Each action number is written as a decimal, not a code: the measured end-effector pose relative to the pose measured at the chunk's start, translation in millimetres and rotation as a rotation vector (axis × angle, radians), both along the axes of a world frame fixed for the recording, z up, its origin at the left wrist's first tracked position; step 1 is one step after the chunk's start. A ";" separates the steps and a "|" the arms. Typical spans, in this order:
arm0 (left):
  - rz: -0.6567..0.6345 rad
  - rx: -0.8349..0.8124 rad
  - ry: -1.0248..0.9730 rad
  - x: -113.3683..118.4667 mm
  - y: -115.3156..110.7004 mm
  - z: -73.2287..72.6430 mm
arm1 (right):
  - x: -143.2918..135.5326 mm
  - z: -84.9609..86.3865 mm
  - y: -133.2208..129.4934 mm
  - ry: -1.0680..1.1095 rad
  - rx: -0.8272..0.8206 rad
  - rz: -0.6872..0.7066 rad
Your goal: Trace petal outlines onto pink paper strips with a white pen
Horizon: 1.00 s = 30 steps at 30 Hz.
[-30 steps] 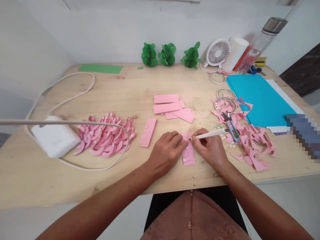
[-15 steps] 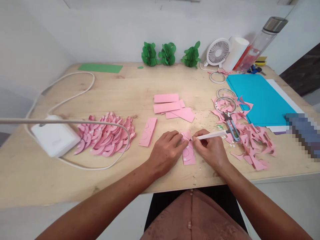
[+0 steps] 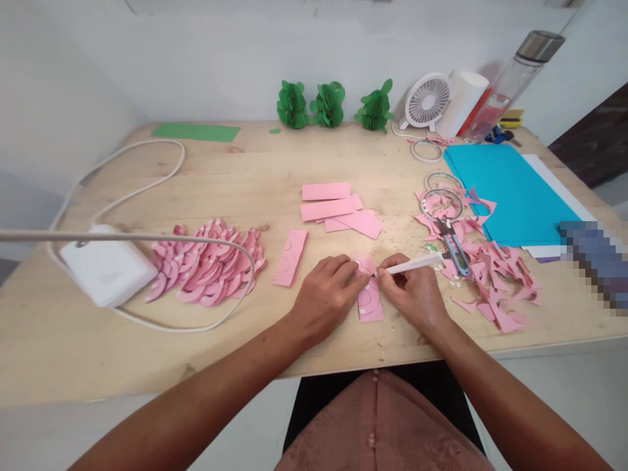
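Observation:
A pink paper strip (image 3: 370,306) with curved outlines drawn on it lies flat in front of me. My left hand (image 3: 331,291) is closed over its left edge, the fingertips and thumb pressed onto the paper. Whether a small piece sits under those fingers I cannot tell. A white pen (image 3: 415,263) is pinched in my right hand (image 3: 411,288), its tip at the strip's right side close to my left thumb. Left of my hands lies another marked pink strip (image 3: 290,258). Beyond them is a loose stack of pink paper strips (image 3: 326,210).
Cut pink petals (image 3: 216,265) are heaped at left beside a white box (image 3: 108,265) and a looping cable (image 3: 223,325). Pink scraps (image 3: 500,288), scissors (image 3: 456,248) and tape rolls (image 3: 426,151) lie at right, near blue sheets (image 3: 510,196). Green paper shapes (image 3: 328,106) and a fan (image 3: 428,103) stand behind.

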<state>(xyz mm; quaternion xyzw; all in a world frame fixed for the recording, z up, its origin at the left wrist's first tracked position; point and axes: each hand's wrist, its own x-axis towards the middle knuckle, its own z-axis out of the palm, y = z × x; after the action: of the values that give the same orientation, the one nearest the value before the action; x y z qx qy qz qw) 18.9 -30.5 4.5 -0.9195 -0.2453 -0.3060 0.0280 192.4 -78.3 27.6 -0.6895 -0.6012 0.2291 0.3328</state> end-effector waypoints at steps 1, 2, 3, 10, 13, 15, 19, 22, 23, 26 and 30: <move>0.001 -0.003 -0.001 0.0 -0.1 0.0 | 0.0 0.0 0.0 0.000 0.002 0.001; 0.001 -0.005 0.000 0.1 -0.1 0.1 | 0.0 0.1 -0.1 -0.002 0.004 0.001; 0.001 -0.005 0.002 0.1 -0.1 0.3 | -0.1 0.1 -0.2 -0.006 0.007 0.000; -0.008 0.001 -0.007 0.3 0.5 1.0 | -0.8 -0.5 -2.0 -0.011 0.003 0.009; -0.008 0.001 -0.017 0.6 0.7 0.8 | -1.2 -0.6 -2.4 0.002 -0.002 0.014; -0.002 0.002 -0.018 0.7 0.6 0.7 | -1.5 -0.7 -2.5 0.007 0.001 0.013; 0.000 -0.001 -0.003 0.5 0.2 0.3 | -1.8 -0.7 -2.4 0.003 0.001 0.016; 0.003 0.002 -0.006 0.5 0.1 0.3 | -1.8 -0.7 -2.3 0.005 -0.004 0.016; 0.004 0.005 -0.008 0.6 0.1 0.4 | -1.7 -0.8 -2.3 0.004 -0.007 0.015; 0.005 0.005 -0.008 0.9 0.1 1.2 | -1.5 -1.3 -2.2 -0.005 -0.006 0.015; 0.004 -0.012 -0.004 1.1 0.1 2.2 | -1.3 -1.9 -1.9 -0.014 -0.003 0.016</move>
<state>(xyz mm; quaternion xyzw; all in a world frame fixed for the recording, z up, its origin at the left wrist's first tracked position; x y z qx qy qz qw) 20.1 -30.4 6.8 -0.9185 -0.2489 -0.3064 0.0227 191.1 -80.2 25.8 -0.6866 -0.6086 0.2280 0.3258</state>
